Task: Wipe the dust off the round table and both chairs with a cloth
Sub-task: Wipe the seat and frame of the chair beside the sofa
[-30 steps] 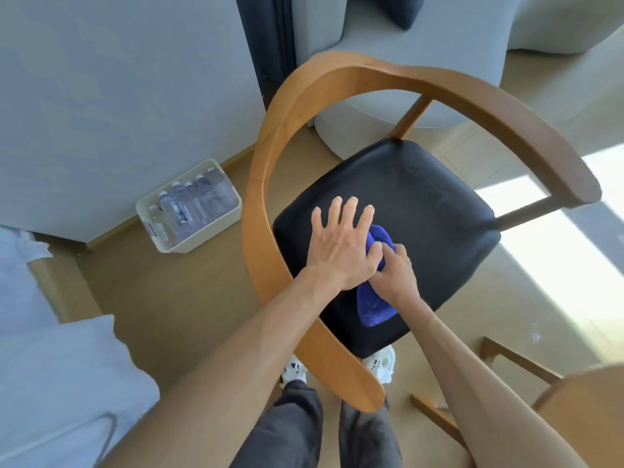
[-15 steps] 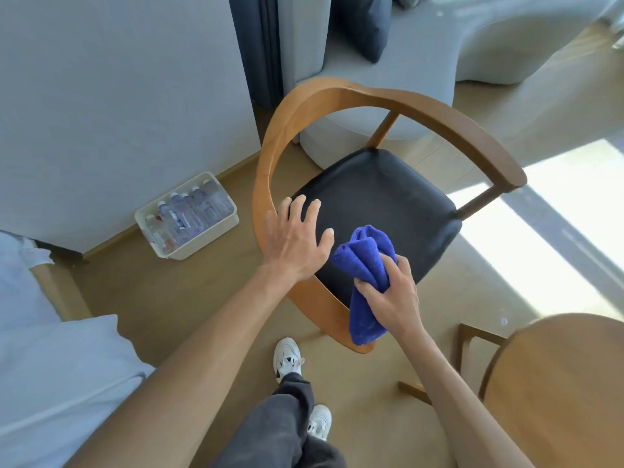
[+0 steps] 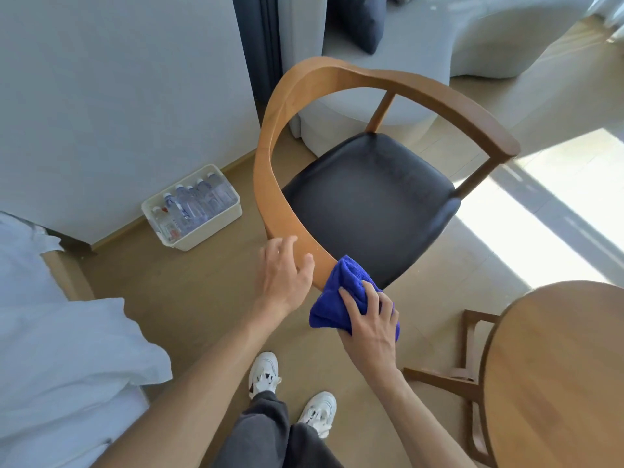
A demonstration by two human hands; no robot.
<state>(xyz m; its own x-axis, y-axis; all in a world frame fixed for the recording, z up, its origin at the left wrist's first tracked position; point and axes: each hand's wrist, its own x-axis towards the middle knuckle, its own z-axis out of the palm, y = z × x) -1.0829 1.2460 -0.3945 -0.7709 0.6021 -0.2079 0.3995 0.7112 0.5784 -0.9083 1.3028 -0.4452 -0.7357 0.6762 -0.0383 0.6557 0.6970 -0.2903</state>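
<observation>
A wooden chair [image 3: 270, 157] with a curved armrest rail and a black padded seat [image 3: 368, 204] stands in front of me. My right hand [image 3: 369, 327] grips a bunched blue cloth [image 3: 341, 298] against the near end of the rail. My left hand [image 3: 283, 273] rests on the outer side of that rail just left of the cloth, fingers loosely spread. The round wooden table [image 3: 557, 376] fills the lower right corner. The near tip of the rail is hidden by the cloth and my hands.
A white crate of water bottles [image 3: 194, 206] sits on the floor by the wall. A bed with white bedding [image 3: 60, 359] lies at left. A grey sofa [image 3: 405, 45] stands behind the chair. My feet in white shoes [image 3: 292, 393] are below.
Both hands have left the black seat and pulled back toward me. The cloth has gone from the seat to the near end of the rail, and my left hand has dropped onto the rail.
</observation>
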